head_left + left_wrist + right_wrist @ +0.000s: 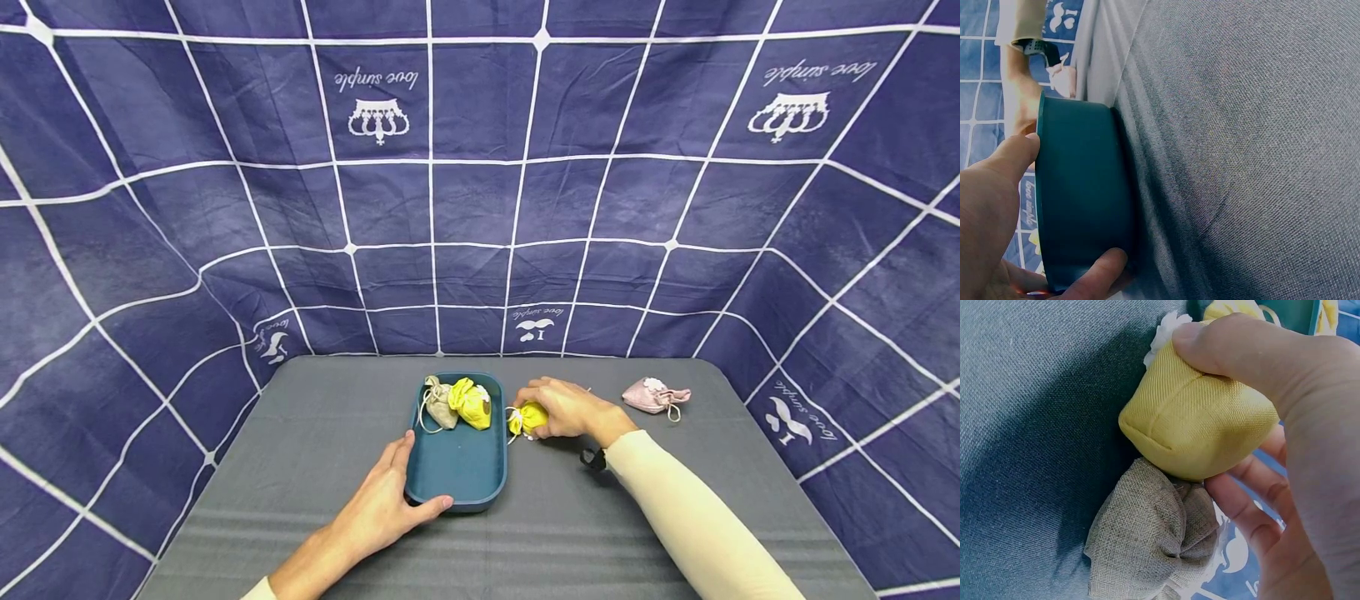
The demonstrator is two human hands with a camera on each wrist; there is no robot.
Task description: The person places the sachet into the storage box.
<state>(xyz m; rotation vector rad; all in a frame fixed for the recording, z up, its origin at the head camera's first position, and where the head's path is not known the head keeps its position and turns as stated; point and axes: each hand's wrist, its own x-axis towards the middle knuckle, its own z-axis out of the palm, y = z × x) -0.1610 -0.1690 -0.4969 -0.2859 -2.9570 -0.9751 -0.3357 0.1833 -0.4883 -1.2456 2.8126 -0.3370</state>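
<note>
My left hand (pixel 378 504) holds the near left corner of a dark teal tray (pixel 459 505), thumb at its near rim and fingers along its left side. In the tray's far part lie a beige drawstring pouch (pixel 441 404) and a yellow drawstring pouch (pixel 474 407), side by side. Just right of the tray, my right hand (pixel 564 407) grips another yellow pouch (pixel 1191 422), thumb on one side and fingers on the other. Against that pouch, a grey-beige linen pouch (pixel 1147 531) shows in the right wrist view; the hand mostly hides it in the head view.
A pink drawstring pouch (pixel 651 395) lies on the grey table (pixel 337 400) at the far right. Blue cloth (pixel 480 200) with white grid lines hangs behind the table and along both sides. A dark band (pixel 592 459) is at my right wrist.
</note>
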